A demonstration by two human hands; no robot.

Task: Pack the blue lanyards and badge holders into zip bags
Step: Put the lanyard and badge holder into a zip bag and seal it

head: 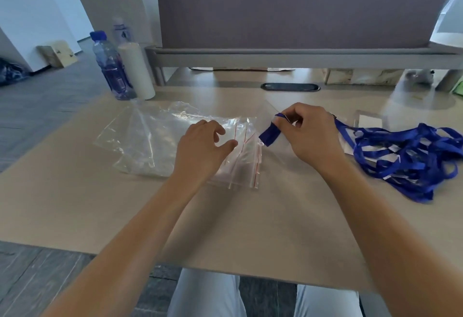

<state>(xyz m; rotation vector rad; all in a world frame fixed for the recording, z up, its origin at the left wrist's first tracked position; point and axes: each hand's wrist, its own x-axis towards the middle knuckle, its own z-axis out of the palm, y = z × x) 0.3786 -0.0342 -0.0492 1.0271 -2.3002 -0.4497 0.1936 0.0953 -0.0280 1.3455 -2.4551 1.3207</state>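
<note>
1. Pinching a folded bundle of blue woven lanyard [268, 137] together with a clear, flat plastic badge holder [269, 113], the right hand [310, 133] has fingers and thumb curled round both, raised just above the beige desk top [250, 216].
2. Left hand [203, 146]: fingers loosely spread and holding nothing, poised over the small clear zip bags with red seal lines [244, 158]; whether it touches them cannot be told.
3. Larger crumpled clear plastic bag [147, 136], lying to the left, beneath the zip bags.
4. Loose tangle of blue lanyards with badge holders [406, 156], on the desk to the right, not yet packed.
5. Handling, as judged: the ribbon is light and limp and will unfold unless kept pinched at its fold; the holder is stiffer, smooth and probably slippery. The film bags are flimsy, best taken at the stiffer zip edge so that the mouth opens.
</note>
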